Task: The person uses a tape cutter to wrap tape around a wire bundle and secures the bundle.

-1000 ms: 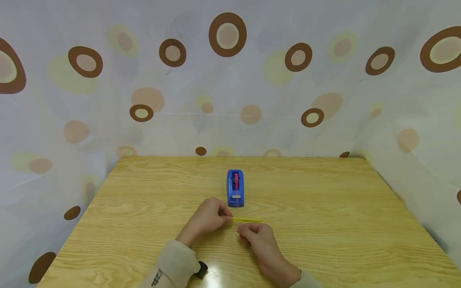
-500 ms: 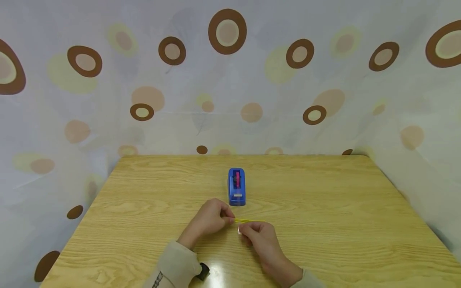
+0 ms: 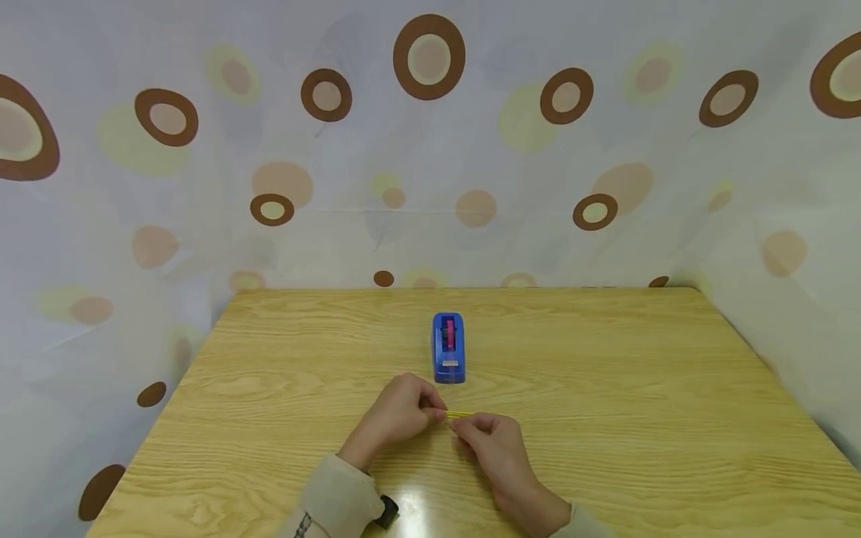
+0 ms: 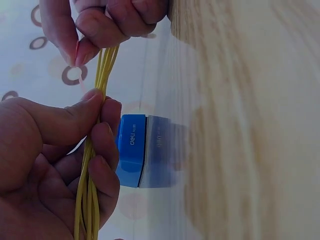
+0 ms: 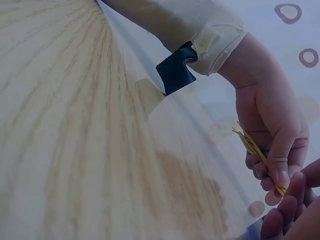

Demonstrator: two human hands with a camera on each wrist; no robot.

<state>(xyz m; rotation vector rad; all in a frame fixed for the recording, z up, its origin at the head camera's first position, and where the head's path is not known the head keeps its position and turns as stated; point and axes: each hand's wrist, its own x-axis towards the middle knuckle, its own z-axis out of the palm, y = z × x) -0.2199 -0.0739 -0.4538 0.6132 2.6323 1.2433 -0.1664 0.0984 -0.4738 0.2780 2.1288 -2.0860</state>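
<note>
My left hand [image 3: 400, 413] grips a bundle of thin yellow wires [image 4: 89, 200] low over the table, thumb pressed against curled fingers. In the left wrist view the wires run lengthwise through the palm and emerge above the thumb, while in the right wrist view their loose ends stick out behind the hand. My right hand [image 3: 499, 454] is close beside it, thumb and index finger pinching a small strip of clear tape [image 4: 77, 52] with a reddish edge. Its other fingers are curled against the upper stretch of wires, partly covering them.
Beyond the hands stands a blue tape dispenser [image 3: 439, 366] with a pink core [image 3: 450, 334]. The wood-grain table [image 3: 639, 418] reaches back to a pale curtain [image 3: 430, 164] patterned with ovals. A black strap piece [image 3: 388, 511] hangs at the left cuff.
The right hand has come nearer the left, its fingertips now overlapping the yellow wires in the head view. The left hand keeps its grip. The head view has shifted slightly.
</note>
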